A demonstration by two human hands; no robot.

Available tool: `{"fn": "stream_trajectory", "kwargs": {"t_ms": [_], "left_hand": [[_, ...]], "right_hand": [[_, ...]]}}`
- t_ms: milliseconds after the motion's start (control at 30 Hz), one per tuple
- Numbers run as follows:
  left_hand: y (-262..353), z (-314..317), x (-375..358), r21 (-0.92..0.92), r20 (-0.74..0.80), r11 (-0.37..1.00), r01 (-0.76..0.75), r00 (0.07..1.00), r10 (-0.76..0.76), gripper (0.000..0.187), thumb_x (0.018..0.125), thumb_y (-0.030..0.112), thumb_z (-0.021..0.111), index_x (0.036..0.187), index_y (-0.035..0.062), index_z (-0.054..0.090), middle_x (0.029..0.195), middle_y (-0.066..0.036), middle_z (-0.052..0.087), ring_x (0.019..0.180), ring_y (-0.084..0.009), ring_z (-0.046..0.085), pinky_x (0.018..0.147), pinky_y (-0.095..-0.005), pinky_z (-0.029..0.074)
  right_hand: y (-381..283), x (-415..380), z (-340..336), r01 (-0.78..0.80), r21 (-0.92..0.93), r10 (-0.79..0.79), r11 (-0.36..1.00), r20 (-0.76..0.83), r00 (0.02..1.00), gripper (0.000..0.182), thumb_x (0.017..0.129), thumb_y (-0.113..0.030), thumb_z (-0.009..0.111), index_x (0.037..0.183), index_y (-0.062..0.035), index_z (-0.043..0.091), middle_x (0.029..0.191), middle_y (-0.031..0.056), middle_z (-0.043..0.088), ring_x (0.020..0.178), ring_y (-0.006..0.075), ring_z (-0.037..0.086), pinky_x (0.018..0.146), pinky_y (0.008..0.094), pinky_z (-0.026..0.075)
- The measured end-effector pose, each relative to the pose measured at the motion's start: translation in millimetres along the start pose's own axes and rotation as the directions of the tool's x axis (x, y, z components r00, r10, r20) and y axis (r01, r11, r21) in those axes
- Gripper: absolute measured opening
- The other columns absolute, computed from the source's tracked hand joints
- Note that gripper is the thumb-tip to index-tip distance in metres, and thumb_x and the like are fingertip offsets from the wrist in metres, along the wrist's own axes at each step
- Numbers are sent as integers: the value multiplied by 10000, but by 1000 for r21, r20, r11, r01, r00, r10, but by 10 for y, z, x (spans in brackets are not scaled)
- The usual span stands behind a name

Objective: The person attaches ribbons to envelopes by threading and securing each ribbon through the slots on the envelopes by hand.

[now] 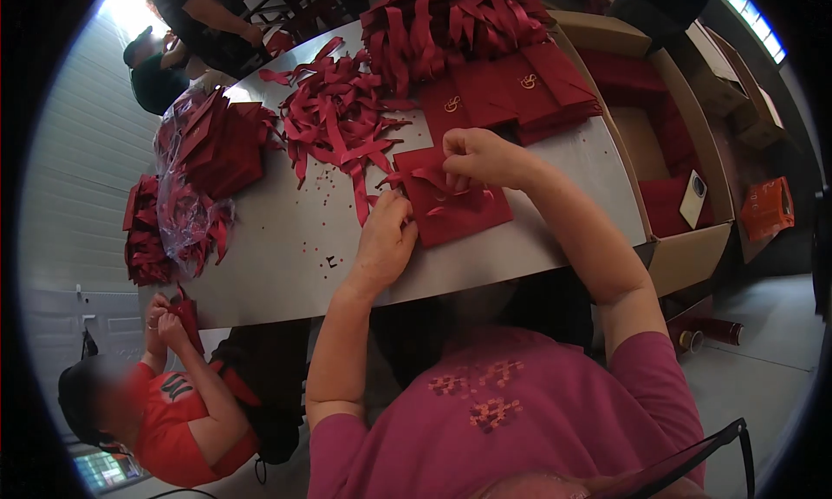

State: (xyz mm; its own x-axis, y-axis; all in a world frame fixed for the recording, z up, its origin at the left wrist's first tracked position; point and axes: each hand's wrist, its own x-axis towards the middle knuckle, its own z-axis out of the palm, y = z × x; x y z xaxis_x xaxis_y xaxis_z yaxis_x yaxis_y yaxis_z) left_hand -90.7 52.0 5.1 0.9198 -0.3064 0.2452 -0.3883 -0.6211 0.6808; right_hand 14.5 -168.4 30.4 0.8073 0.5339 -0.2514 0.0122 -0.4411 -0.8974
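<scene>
A dark red paper gift bag [459, 220] lies flat on the metal table in front of me, with a red ribbon [425, 176] running across it. My left hand [387, 241] is at the bag's left edge, its fingers closed on the edge near the ribbon; the exact grip is partly hidden. Above the bag, my right hand [485, 158] is closed, thumb and fingers pinched together on the ribbon. A tangled heap of loose red ribbons [334, 109] lies just beyond my left hand.
Stacked red bags [555, 91] and a ribboned pile [459, 22] stand at the back. Plastic-wrapped bags [217, 148] sit at left. An open carton [685, 247] with a phone [692, 199] adjoins the table's right edge. A co-worker [186, 412] handles a red bag at lower left.
</scene>
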Motion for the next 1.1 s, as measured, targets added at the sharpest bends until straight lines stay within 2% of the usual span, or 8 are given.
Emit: {"fn": "stream_trajectory", "kwargs": {"t_ms": [67,233,367,400,433,533,633,1100], "left_hand": [[13,-8,15,-25,-3,1000,8,1000,-8,136,783,-40,557,894,-17,482,923,-170,486,848,-366,511,744,-424,429],[-9,-9,35,9,17,1000,25,1000,-26,130,784,-34,562,888,-16,487,928,-169,490,858,-369,515,749,-426,431],[25,-34,56,37,38,998,41,998,-42,127,785,-28,568,892,-19,500,937,-169,498,869,-371,521,752,-427,435],[22,-34,60,44,36,998,47,998,-49,127,785,-28,568,892,-19,500,937,-169,498,869,-371,521,752,-427,435],[16,-28,64,47,29,999,25,999,-26,132,783,-30,570,897,-21,504,941,-170,499,871,-371,523,755,-428,437],[13,-3,77,67,22,998,0,1000,-1,143,780,-33,579,904,-24,509,948,-169,501,875,-370,526,760,-429,440],[7,-3,77,89,12,996,-13,1000,12,152,774,-35,591,904,-23,512,952,-167,504,880,-369,531,764,-429,442],[-386,-474,294,215,22,976,-35,999,31,104,769,2,651,839,5,574,1090,-128,583,1032,-342,548,897,-408,445]], "right_hand": [[44,5,27,-87,214,82,973,33,996,262,776,-192,723,826,-23,529,742,74,596,753,158,614,653,325,479],[315,-94,61,337,-624,-510,705,-115,852,266,827,-196,694,792,-22,495,727,78,618,737,189,638,646,360,478],[308,16,77,290,-540,-459,790,-207,864,222,877,-204,657,811,-55,506,768,76,621,703,187,632,615,369,483],[280,33,88,263,70,-244,962,-208,947,190,895,-203,637,831,-76,511,766,64,600,640,161,590,561,340,462],[268,45,109,89,647,-60,757,-67,996,160,913,-202,618,852,-96,516,764,52,579,577,135,549,508,312,440],[288,89,215,-107,926,-23,363,123,992,93,939,-201,589,932,-128,531,751,21,538,500,71,422,441,230,352],[419,149,188,-267,959,-51,98,273,961,71,952,-183,567,982,-122,547,749,18,529,491,59,356,440,209,297],[366,172,275,-97,948,-241,304,175,955,451,983,-135,511,1413,-103,379,778,71,601,716,169,576,731,310,482]]}}
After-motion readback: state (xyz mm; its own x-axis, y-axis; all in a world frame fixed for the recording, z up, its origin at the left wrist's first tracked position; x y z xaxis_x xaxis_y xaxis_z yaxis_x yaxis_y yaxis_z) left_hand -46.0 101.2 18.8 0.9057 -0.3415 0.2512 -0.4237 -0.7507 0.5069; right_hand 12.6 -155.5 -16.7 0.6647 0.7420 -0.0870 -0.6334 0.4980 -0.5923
